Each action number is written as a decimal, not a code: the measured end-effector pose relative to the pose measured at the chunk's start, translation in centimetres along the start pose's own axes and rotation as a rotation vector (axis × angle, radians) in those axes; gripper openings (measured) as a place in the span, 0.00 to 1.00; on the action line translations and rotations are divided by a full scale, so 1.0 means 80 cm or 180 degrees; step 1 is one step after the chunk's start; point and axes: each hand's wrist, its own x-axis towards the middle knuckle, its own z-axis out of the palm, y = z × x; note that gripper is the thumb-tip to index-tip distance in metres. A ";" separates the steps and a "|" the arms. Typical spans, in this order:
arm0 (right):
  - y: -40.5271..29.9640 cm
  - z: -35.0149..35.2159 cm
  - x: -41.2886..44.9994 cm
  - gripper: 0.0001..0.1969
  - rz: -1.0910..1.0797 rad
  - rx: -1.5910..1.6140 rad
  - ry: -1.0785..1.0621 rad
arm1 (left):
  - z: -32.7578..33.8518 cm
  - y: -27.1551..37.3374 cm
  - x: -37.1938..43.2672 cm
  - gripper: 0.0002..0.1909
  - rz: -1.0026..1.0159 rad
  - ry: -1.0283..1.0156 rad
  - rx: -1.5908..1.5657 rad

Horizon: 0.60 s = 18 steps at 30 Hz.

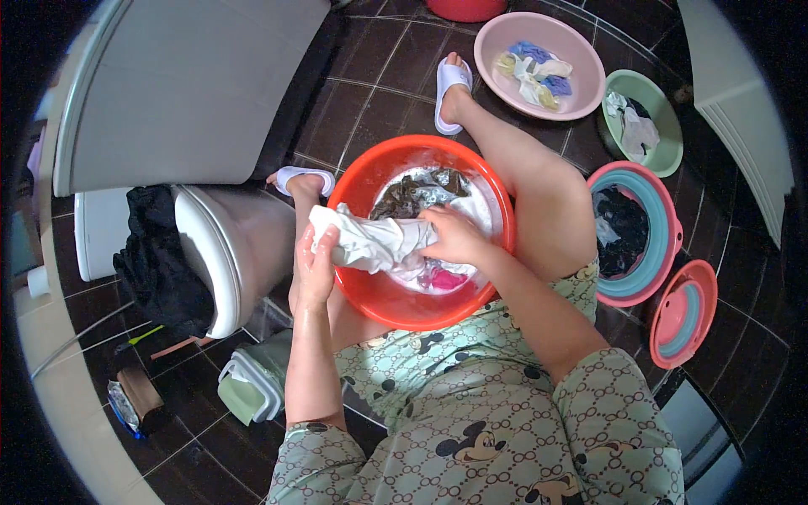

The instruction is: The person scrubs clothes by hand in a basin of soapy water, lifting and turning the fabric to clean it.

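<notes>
A wet white cloth is stretched between my two hands above a red plastic basin. My left hand grips its left end near the basin's rim. My right hand holds the other end over the middle of the basin. Soapy water with white suds lies in the basin. Dark brown fabric soaks at the far side, and a bright pink piece of cloth shows nearer me. The held cloth hides part of the basin's contents.
A pink basin, a green basin and a pink-and-blue collapsible basin hold laundry on the right. Beyond them sits a smaller collapsible basin. To the left, black clothing drapes over a toilet, with a small bin nearby.
</notes>
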 end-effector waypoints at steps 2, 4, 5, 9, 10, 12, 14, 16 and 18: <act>0.004 0.005 -0.002 0.24 0.0593 0.0708 0.0003 | -0.005 -0.040 0.001 0.14 0.0031 0.0268 0.0029; 0.005 0.011 0.004 0.24 0.0465 0.1127 0.0444 | 0.021 -0.046 0.002 0.11 0.0002 0.0701 -0.0160; 0.003 0.015 0.008 0.25 0.0326 0.1548 0.0875 | 0.021 -0.075 0.006 0.13 0.0123 0.0672 -0.0021; -0.054 0.034 0.003 0.17 -0.0305 0.1424 0.1254 | 0.073 -0.113 0.018 0.14 -0.1151 0.0760 -0.2015; -0.079 0.030 -0.006 0.16 -0.0455 0.0969 0.1178 | 0.086 -0.115 0.024 0.15 -0.1478 0.0813 -0.2158; -0.130 0.028 -0.023 0.12 -0.0724 0.0613 0.1369 | 0.068 -0.171 0.033 0.18 -0.1632 0.0136 -0.2673; -0.133 0.033 -0.022 0.09 -0.0790 0.0214 0.1537 | 0.087 -0.159 0.033 0.17 -0.1866 -0.0096 -0.2666; -0.088 0.041 -0.002 0.10 -0.0571 -0.0208 0.1792 | 0.125 -0.119 0.025 0.13 -0.1868 0.0380 -0.2457; -0.052 0.021 0.025 0.13 0.0169 -0.0494 0.1889 | 0.144 -0.077 0.018 0.09 -0.1938 0.0953 -0.2191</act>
